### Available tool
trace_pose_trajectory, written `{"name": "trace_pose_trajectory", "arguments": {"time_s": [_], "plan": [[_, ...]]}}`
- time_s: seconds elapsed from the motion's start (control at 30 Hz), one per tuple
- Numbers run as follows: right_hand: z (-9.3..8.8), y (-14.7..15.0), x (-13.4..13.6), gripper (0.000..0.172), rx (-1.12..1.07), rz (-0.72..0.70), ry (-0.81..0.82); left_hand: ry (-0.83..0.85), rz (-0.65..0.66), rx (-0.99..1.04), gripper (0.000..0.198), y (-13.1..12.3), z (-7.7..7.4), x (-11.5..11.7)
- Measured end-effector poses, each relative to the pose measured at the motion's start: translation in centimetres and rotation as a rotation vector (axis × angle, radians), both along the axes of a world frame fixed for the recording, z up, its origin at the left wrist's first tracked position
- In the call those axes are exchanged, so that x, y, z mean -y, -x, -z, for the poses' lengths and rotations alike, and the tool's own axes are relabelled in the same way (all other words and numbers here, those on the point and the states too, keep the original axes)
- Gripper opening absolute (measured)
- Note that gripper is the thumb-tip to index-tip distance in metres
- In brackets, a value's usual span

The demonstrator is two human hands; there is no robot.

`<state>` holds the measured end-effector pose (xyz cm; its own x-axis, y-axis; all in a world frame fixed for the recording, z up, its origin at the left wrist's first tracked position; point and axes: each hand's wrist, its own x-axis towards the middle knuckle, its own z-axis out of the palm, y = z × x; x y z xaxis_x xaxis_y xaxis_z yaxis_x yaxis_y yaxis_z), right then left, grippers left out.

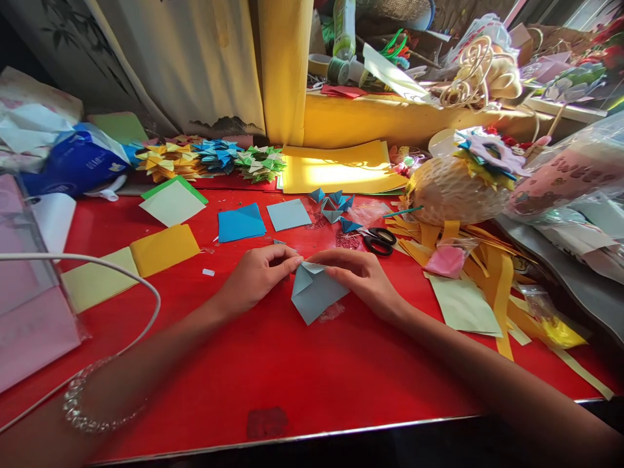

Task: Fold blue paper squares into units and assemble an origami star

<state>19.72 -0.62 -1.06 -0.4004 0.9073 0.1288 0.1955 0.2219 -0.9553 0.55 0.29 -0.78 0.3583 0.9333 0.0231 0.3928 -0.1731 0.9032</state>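
Note:
A light blue paper square (pixel 314 292), partly folded, lies on the red table (pixel 273 370) in the middle. My left hand (pixel 256 276) pinches its upper left corner with curled fingers. My right hand (pixel 363 276) presses down on the paper's top right flap, fingers bent and closed on it. Several small folded blue paper pieces (pixel 336 208) lie just beyond the hands. Black-handled scissors (pixel 379 240) rest to the right of them.
Blue (pixel 241 223), light blue (pixel 288 214), yellow (pixel 164 249) and green-white (pixel 173 201) paper squares lie at the back left. Folded paper stars (pixel 212 159) line the rear. Yellow strips (pixel 487 260), a woven ball (pixel 453 188) and plastic bags crowd the right. A white cable (pixel 121 276) crosses the left.

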Motion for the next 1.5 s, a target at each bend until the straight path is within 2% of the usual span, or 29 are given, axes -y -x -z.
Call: {"name": "trace_pose_trajectory", "arguments": {"time_s": [0.1, 0.17, 0.3, 0.53, 0.83, 1.17, 1.4, 1.5], "plan": [[-0.2, 0.1, -0.2, 0.032, -0.111, 0.040, 0.171, -0.031, 0.030, -0.021, 0.031, 0.0, -0.1, 0.1], [-0.2, 0.2, -0.3, 0.034, -0.055, 0.017, 0.229, -0.053, 0.046, -0.041, 0.030, -0.1, -0.2, 0.1], [0.2, 0.2, -0.5, 0.040, 0.069, -0.072, 0.250, -0.094, 0.050, -0.076, 0.029, -0.2, -0.2, 0.2], [0.4, 0.2, -0.5, 0.041, 0.109, -0.063, 0.201, -0.109, 0.051, -0.095, 0.029, -0.2, -0.1, 0.3], [0.8, 0.1, -0.4, 0.040, 0.154, -0.038, 0.137, -0.003, 0.054, -0.010, 0.023, -0.2, 0.3, 0.3], [1.1, 0.3, -0.1, 0.038, 0.153, -0.005, 0.113, 0.047, 0.052, 0.006, 0.027, -0.3, 0.4, 0.2], [1.1, 0.4, -0.3, 0.036, 0.033, 0.065, 0.163, 0.264, 0.124, 0.041, 0.027, 0.0, 0.1, -0.3], [0.8, 0.3, -0.6, 0.038, -0.022, 0.023, 0.225, 0.305, 0.065, 0.090, 0.028, 0.0, 0.2, -0.4]]}}
